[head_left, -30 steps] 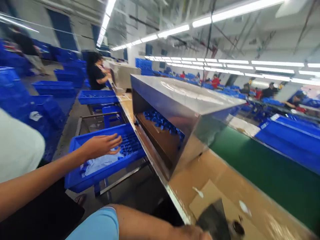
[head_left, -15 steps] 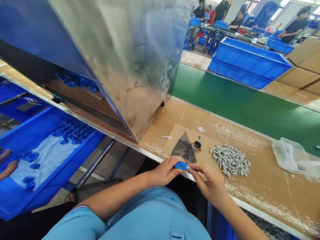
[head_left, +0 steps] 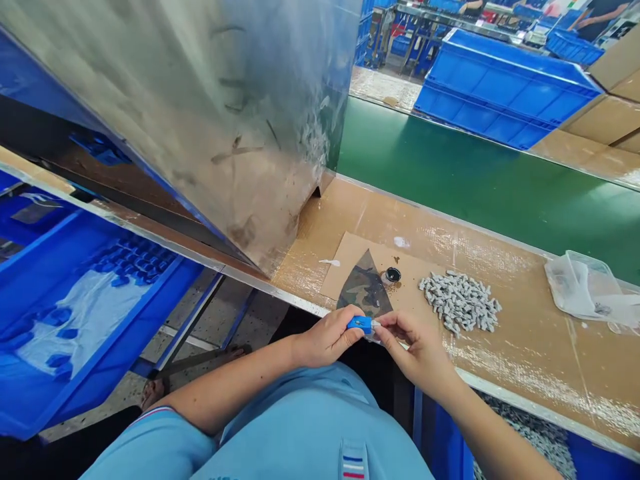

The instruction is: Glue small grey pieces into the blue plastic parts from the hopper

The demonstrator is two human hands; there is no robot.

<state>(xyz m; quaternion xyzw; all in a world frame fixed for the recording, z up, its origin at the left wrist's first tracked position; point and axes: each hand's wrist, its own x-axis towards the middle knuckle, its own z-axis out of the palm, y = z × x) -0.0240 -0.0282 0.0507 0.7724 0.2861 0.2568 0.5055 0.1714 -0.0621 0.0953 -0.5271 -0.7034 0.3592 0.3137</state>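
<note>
Fingers [head_left: 395,325] of both hands were curled tight around a small blue plastic piece [head_left: 361,325], held just above the near edge of the counter [head_left: 540,353]. The left hand [head_left: 327,339] gripped the blue body between thumb and fingertips, while the right hand [head_left: 420,353] pinched its end, where a small pale tip showed, too small to make out. The two hands were touching, and the piece sat between them, in front of the person's light blue shirt [head_left: 300,427].

Just beyond the hands, a sheet of brown cardboard [head_left: 350,257] lay flat on the counter. On it rested a triangular scrap of camouflage-patterned material [head_left: 365,290], nearly touching the hands, and beside that a small round black lid [head_left: 393,275]. To the right, a loose heap of small grey parts [head_left: 460,301] sat at the edge of the cardboard, and farther along lay a crumpled transparent plastic bag [head_left: 580,290].

A big stainless-steel hood [head_left: 200,133] stood over the left end of the counter, with blue parts [head_left: 100,150] visible in its dark opening. Down to the left, a blue crate [head_left: 100,373] held more blue pieces [head_left: 133,260] and a pale plastic liner [head_left: 85,313]. A green conveyor belt [head_left: 450,173] ran behind the counter, and another blue crate [head_left: 505,87] stood beyond it.
</note>
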